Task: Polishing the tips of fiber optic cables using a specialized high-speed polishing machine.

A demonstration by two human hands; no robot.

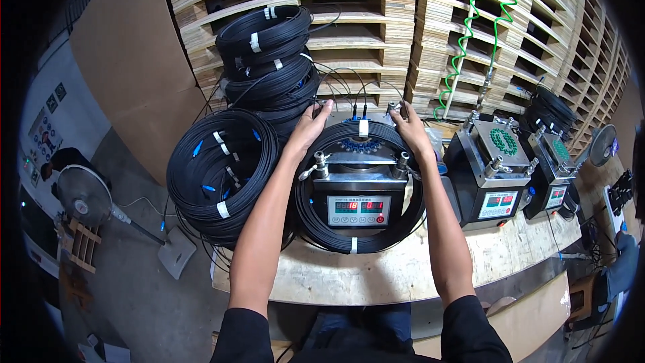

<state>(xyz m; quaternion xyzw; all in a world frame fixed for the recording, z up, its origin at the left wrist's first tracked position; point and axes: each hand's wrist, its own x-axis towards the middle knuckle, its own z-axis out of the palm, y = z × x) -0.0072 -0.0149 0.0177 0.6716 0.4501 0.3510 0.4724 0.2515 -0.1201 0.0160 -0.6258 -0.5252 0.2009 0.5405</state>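
The left hand and right hand curl beside a cable coil's top; whether either grips anything, I cannot tell. The coil partly hides a machine.

Two bare hands are out over one bench: a left hand and a right hand. One large black cable coil lies between them, with two white ties showing, around one near machine. Two more machines, a middle one and a far one, stand right of the right hand, making three. Beyond that hand hang two green spiral hoses. Two fans show: one left fan well left of the left hand, one right fan well right of the right. The stacked coils beside the left hand overlap too much to count.
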